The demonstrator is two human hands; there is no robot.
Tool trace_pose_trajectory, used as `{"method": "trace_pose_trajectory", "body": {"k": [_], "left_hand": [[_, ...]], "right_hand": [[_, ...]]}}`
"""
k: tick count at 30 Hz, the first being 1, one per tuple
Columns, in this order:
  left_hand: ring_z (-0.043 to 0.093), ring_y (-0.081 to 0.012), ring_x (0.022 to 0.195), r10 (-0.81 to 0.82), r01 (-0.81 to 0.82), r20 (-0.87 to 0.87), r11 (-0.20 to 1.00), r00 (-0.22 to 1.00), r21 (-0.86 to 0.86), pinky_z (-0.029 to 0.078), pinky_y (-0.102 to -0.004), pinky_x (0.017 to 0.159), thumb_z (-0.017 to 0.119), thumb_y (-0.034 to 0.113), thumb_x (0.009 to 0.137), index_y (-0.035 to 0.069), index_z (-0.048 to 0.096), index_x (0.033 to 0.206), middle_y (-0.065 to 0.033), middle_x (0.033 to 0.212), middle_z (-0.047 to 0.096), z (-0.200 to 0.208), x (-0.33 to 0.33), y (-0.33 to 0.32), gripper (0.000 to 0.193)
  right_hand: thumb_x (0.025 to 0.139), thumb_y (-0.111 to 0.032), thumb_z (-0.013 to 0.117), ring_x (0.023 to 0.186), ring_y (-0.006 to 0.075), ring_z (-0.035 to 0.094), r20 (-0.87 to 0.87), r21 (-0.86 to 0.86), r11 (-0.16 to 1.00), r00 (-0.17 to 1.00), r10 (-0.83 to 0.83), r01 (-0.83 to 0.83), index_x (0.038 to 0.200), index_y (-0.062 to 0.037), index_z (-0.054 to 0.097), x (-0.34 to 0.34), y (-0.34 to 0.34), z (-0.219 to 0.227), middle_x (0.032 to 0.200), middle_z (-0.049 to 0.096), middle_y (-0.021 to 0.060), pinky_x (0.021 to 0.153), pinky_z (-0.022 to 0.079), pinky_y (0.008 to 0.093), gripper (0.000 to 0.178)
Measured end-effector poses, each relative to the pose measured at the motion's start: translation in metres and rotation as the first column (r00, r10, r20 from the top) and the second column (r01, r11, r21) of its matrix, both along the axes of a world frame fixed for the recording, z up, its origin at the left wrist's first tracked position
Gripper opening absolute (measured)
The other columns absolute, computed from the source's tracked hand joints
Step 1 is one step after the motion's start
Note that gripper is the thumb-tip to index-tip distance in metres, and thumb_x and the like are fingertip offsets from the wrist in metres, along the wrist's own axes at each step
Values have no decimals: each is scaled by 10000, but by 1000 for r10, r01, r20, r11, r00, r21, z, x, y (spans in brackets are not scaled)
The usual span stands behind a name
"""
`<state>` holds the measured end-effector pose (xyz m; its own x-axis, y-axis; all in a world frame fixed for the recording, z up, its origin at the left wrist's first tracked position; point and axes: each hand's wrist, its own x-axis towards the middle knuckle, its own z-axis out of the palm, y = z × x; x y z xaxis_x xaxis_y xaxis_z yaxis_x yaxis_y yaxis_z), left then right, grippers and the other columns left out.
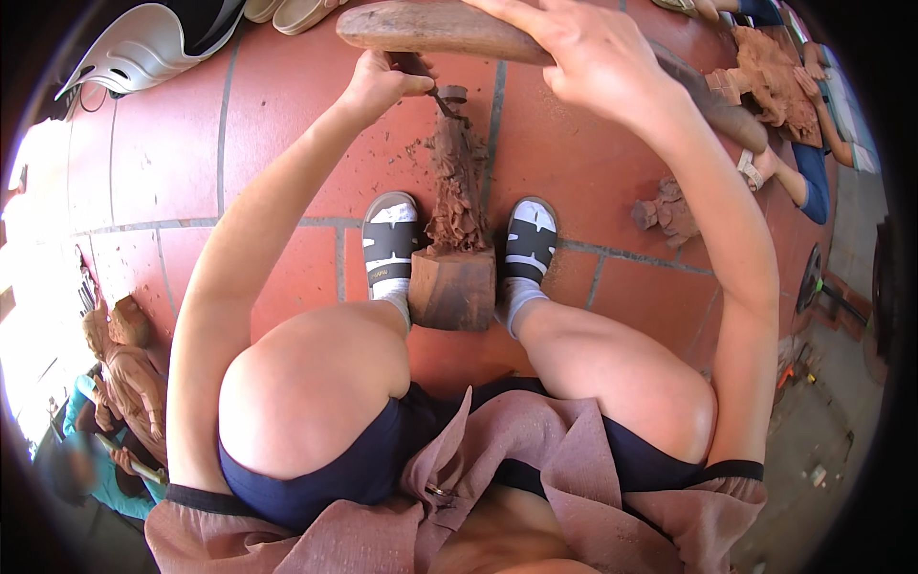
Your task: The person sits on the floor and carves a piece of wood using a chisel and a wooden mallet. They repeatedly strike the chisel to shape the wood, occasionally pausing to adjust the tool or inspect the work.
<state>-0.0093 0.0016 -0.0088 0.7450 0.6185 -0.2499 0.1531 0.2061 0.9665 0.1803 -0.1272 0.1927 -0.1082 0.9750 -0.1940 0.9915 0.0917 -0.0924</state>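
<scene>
My left hand (378, 88) is closed around the dark handle of a chisel (443, 101), its blade pointing down at the top of a carved brown wooden figure (455, 182). The figure stands on a squared wooden base (453, 290) between my sandalled feet. Above and to the right, my right hand (607, 59) closes on a long rounded wooden mallet (440, 27), index finger stretched along it. The mallet's thick end reaches over my left hand. Behind my right wrist another brown wooden length shows; I cannot tell whether it belongs to the mallet.
Wood chips lie on the red floor tiles (287, 172). A carved wooden piece (666, 212) rests at right. Far right, a person works at a larger carving (773, 88). At lower left, another person is beside a carved statue (136, 387). A white plastic shell (143, 46) stands upper left.
</scene>
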Motion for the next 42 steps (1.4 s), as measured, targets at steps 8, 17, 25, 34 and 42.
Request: {"method": "trace_pose_trajectory", "body": {"k": [8, 17, 25, 34, 42], "left_hand": [[670, -197, 880, 62, -56, 59, 994, 996, -96, 580, -323, 737, 681, -61, 771, 4, 616, 1028, -120, 978, 680, -16, -11, 2, 273], [678, -233, 869, 9, -8, 23, 1000, 1000, -28, 615, -323, 737, 677, -39, 794, -29, 537, 1123, -149, 1010, 641, 15, -16, 29, 358], [654, -172, 887, 2, -14, 56, 979, 998, 204, 568, -286, 754, 722, 13, 790, 22, 537, 1038, -80, 912, 639, 23, -6, 7, 309], [640, -106, 843, -61, 62, -14, 955, 998, 290, 522, -245, 747, 723, -9, 732, 54, 598, 891, -28, 874, 676, 20, -5, -2, 212], [639, -97, 803, -47, 73, -101, 962, 994, 264, 523, -244, 733, 738, 13, 733, 30, 636, 935, -36, 871, 690, 18, -5, -6, 227]], "right_hand": [[682, -26, 590, 895, 372, 616, -14, -38, 998, 999, 46, -47, 1437, -153, 374, -2, 22, 2, 957, 629, 213, 774, 492, 453, 796], [662, -33, 632, 1056, 317, 596, -403, -73, 975, 888, -220, 209, 1430, -169, 387, -1, -33, -8, 1203, 590, 147, 899, 481, 379, 817], [643, -74, 655, 1106, 208, 559, -696, -117, 863, 579, -425, 492, 1357, -75, 449, 16, -94, -46, 1191, 600, 109, 960, 422, 330, 743], [651, -60, 669, 1128, 231, 564, -664, -151, 843, 578, -473, 517, 1354, -69, 445, 19, -112, -47, 1201, 599, 130, 966, 428, 340, 738], [664, -5, 616, 1031, 348, 612, -616, 19, 912, 723, -313, 410, 1367, -150, 434, 9, -104, -47, 1148, 616, 189, 890, 491, 404, 740]]}}
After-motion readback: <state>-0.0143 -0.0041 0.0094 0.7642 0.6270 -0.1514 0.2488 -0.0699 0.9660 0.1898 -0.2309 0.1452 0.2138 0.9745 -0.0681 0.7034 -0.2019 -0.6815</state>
